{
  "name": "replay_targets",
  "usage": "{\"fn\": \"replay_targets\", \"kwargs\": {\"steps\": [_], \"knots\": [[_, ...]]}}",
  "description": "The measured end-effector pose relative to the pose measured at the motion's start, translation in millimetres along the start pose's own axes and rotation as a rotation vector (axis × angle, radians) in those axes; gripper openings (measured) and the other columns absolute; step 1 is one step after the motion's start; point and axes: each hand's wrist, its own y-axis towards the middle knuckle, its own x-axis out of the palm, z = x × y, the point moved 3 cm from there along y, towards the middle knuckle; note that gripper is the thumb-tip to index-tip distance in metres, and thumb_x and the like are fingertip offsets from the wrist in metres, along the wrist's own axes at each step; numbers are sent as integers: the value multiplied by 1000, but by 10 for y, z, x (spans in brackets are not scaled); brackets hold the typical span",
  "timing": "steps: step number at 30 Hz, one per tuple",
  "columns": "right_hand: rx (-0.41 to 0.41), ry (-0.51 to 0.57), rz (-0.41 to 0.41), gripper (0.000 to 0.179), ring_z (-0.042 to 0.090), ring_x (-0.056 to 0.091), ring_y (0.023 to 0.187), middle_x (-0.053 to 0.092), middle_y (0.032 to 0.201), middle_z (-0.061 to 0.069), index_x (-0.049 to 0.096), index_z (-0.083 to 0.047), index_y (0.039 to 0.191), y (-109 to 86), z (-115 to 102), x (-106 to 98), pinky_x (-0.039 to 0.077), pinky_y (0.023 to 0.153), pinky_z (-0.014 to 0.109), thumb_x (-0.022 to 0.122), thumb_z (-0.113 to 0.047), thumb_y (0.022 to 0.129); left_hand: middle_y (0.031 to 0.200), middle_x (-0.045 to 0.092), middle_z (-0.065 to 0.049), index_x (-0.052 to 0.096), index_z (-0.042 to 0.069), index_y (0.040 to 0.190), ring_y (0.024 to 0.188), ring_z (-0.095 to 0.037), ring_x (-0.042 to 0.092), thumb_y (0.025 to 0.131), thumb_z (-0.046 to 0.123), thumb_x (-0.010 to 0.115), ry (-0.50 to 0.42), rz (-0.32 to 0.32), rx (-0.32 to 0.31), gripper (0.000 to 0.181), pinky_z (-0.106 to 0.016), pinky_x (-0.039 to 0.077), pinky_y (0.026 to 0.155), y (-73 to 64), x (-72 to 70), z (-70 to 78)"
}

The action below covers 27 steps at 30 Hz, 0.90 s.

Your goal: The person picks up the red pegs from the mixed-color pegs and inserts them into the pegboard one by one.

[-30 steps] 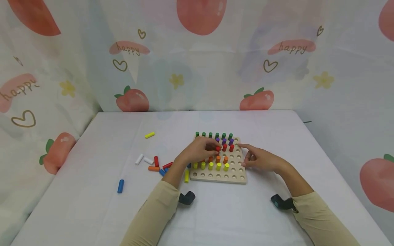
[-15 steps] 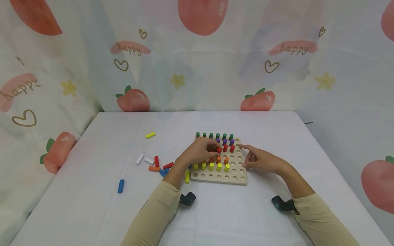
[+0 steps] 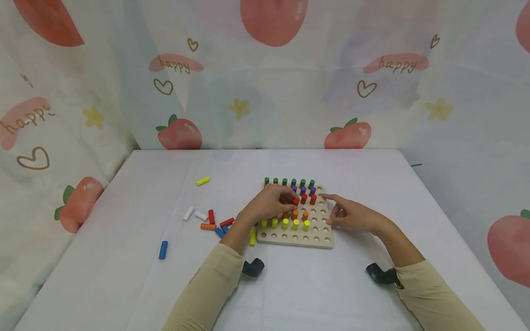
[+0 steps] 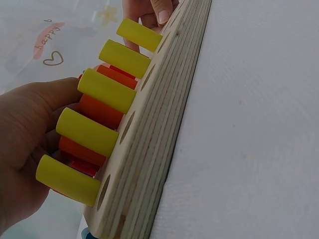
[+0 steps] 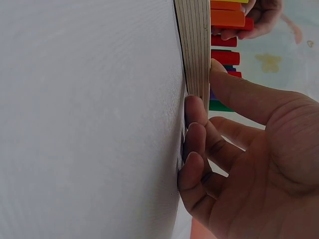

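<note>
A wooden pegboard point(image 3: 290, 242) lies on the white cloth, bearing upright pegs in rows: green point(image 3: 293, 182), purple point(image 3: 303, 190), red point(image 3: 313, 199), orange point(image 3: 305, 215) and yellow point(image 3: 295, 225). My left hand point(image 3: 268, 202) reaches over its left side. Thumb and fingers there pinch a red peg point(image 3: 296, 202) at the left of the visible red ones; whether it sits in a hole is hidden. My right hand point(image 5: 259, 149) grips the board's right edge, thumb on the top face and curled fingers against the side. My left wrist and hand cover part of the rows.
Loose pegs lie left of the board: white point(image 3: 188, 214), red point(image 3: 211, 216), orange point(image 3: 208, 226), blue point(image 3: 163, 250) and yellow point(image 3: 203, 181). Another yellow peg point(image 3: 252, 237) rests beside the board's near left corner. Patterned cloth point(image 3: 265, 92) hangs behind the table.
</note>
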Motion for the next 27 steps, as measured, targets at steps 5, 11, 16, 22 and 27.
{"fn": "replay_targets", "kwargs": {"steps": [5,11,16,22,27], "knots": [[7,3,-3,81,24,52,87,58,97,6,30,-7,161,0,-10,-1,45,73,38,76,-24,96,99,70,9,77,11,115,92,-6,64,96,17,78,-2,1,-3,21,-21,52,86,-4,4,4],[-5,5,-6,80,24,52,86,57,97,6,30,-7,161,-3,-13,-10,45,72,37,75,-23,97,100,70,9,77,11,115,92,-6,64,96,16,77,-3,-1,2,20,-22,52,87,-2,0,2],[-10,7,-6,80,24,52,86,57,97,6,30,-7,161,0,-3,-9,45,72,36,75,-23,97,99,70,9,77,11,114,92,-6,64,96,16,77,-8,-1,2,19,-22,52,87,-3,0,5],[-9,8,-4,80,24,52,85,57,96,6,31,-6,161,4,3,-12,45,71,36,76,-23,96,98,69,10,78,12,115,91,-6,63,96,17,77,-9,4,-10,20,-21,52,86,2,11,-1],[-8,8,-5,81,24,53,85,57,96,6,30,-7,161,7,-2,-15,45,72,37,76,-24,96,98,69,11,78,12,115,91,-5,63,96,17,77,-13,4,-17,20,-20,52,86,5,7,-3]]}}
